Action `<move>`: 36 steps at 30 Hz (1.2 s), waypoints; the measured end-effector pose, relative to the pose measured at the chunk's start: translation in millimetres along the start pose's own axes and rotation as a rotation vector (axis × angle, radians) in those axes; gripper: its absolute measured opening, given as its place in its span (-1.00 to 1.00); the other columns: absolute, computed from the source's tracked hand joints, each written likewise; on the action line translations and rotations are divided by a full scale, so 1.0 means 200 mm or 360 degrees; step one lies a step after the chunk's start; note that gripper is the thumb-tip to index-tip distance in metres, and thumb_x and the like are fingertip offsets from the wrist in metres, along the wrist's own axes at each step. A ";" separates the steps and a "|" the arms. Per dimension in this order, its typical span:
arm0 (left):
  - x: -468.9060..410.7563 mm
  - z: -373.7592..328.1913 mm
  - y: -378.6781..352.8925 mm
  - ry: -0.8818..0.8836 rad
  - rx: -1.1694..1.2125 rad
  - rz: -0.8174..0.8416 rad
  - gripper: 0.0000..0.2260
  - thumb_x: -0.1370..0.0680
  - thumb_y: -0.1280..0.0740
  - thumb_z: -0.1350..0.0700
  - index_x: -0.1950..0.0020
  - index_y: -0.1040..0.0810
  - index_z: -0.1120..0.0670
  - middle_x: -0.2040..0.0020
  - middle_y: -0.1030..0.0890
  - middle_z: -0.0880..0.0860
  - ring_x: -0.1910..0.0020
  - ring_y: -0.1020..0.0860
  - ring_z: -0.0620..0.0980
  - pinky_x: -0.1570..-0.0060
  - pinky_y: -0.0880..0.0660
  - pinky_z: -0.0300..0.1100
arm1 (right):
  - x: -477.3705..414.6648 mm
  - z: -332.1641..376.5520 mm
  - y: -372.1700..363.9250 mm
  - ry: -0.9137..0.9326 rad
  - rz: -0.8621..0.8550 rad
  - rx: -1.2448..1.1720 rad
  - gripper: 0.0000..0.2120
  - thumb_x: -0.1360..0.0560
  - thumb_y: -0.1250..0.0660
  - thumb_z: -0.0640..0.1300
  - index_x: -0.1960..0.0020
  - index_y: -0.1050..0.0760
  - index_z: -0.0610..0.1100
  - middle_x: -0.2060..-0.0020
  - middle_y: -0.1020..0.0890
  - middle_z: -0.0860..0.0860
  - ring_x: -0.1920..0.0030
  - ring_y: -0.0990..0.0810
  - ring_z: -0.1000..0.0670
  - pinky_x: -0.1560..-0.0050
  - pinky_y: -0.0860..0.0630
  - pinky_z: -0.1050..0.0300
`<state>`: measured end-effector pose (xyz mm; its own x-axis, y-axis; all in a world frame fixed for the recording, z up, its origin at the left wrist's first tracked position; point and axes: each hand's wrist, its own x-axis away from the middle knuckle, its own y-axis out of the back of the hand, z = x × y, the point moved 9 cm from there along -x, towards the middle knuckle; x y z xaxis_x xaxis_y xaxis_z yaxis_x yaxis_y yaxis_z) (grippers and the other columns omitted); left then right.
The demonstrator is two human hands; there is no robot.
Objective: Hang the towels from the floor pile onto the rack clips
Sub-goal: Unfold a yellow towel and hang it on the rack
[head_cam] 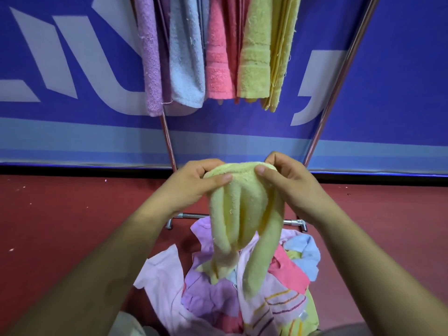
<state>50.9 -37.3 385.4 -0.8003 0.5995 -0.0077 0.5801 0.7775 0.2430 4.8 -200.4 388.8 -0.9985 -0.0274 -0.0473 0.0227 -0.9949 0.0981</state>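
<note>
Our left hand (191, 184) and right hand (287, 181) pinch the yellow towel (244, 209) at its top; it dangles vertically below the rack (340, 76).

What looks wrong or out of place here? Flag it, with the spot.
Nothing is spilled or broken. The hanging yellow towel and blue towel show frayed edges with loose threads, and pale specks dot the red floor. The held yellow towel is bunched between the left hand and right hand.

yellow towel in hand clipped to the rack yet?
No: both the left hand and right hand hold the yellow towel low, above the floor pile, well below the hung towels.
</note>
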 end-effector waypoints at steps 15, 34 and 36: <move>0.02 0.11 -0.11 0.0498 0.0811 0.0112 -0.58 -0.45 -0.47 -0.08 -0.07 -0.56 0.24 -0.02 -0.61 0.31 0.00 -0.52 0.22 0.10 -0.46 -0.07 | 0.01 0.04 -0.03 0.0074 0.0076 -0.0073 -0.79 -0.43 -0.47 -0.35 0.18 -0.46 -0.13 0.24 -0.58 -0.07 0.20 -0.51 -0.03 0.14 -0.43 0.08; -0.01 -0.12 -0.02 -0.0255 0.0343 -0.0112 -0.83 -0.52 -0.35 0.32 0.10 -0.59 0.05 0.22 -0.59 -0.06 0.26 -0.52 -0.18 0.18 -0.45 -0.38 | 0.03 -0.17 -0.10 -0.0360 0.0477 -0.0001 -0.61 -0.46 -0.46 -0.08 0.03 -0.46 -0.42 0.17 -0.60 -0.12 0.10 -0.54 -0.04 -0.05 -0.44 -0.03; -0.02 -0.12 0.02 -0.0260 0.0430 -0.0146 -0.82 -0.50 -0.34 0.29 0.11 -0.60 0.01 0.23 -0.57 -0.06 0.28 -0.51 -0.19 0.20 -0.44 -0.38 | 0.02 -0.17 -0.06 -0.0330 0.0383 0.0030 -0.67 -0.46 -0.48 -0.11 0.05 -0.49 -0.36 0.15 -0.63 -0.11 0.09 -0.59 -0.02 -0.06 -0.46 -0.05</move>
<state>52.4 -40.1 408.8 -0.8289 0.5302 -0.1782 0.5434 0.8389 -0.0317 2.0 -192.1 354.5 -0.9535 -0.2395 0.1829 0.2604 -0.9603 0.1002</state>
